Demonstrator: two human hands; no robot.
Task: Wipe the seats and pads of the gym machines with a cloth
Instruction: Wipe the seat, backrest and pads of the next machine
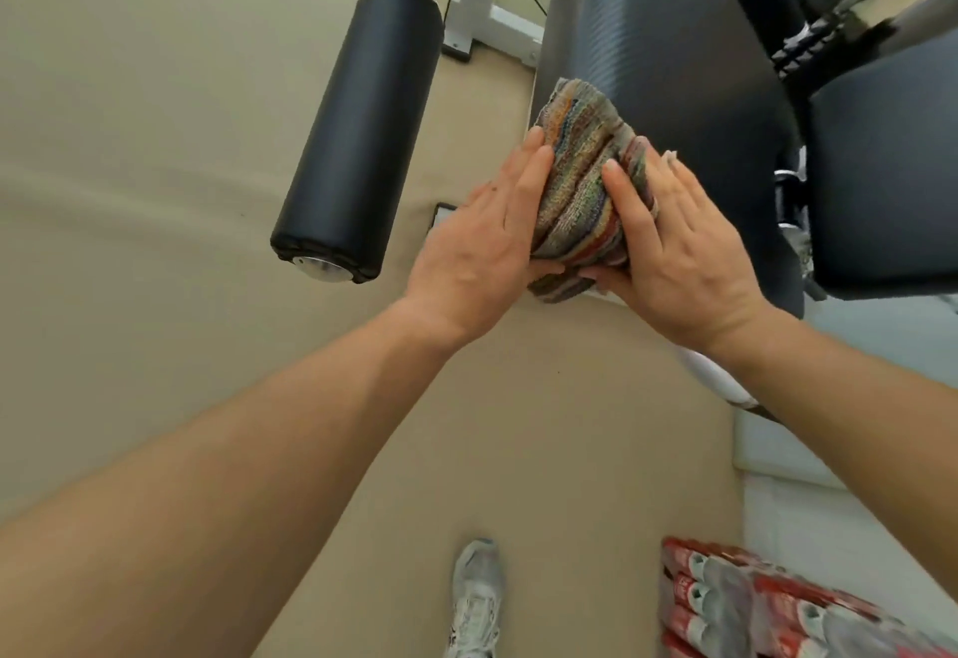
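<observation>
Nearest the camera, a grey lace-up shoe (pixel 476 600) stands on the tan floor (pixel 155 139), its heel cut off by the bottom edge. To its right lies a pack of red-labelled bottles (pixel 746 605), blurred and also cut by the frame, so its labels cannot be read.

Two bare forearms reach forward from the lower corners. The left hand (pixel 482 253) and the right hand (pixel 679 253) press in from either side on a folded, multicoloured striped cloth (pixel 580 180). The cloth sits between the palms, held by both; the fingers lie fairly straight along its sides rather than curled around it, and the thumbs tuck under its near edge. Its far end sticks out past the fingertips and rests against the near edge of a long dark grey pad (pixel 663 61). The underside of the cloth and the part of the pad beneath it are hidden by the hands.

To the left, well apart from the cloth, a black roller pad (pixel 363 128) slants away, with a metal cap at its near end. On the right, another dark seat cushion (pixel 891 165) runs out of frame. Beyond, white frame bars (pixel 492 9) and blurred metal parts at the top right are hard to make out.
</observation>
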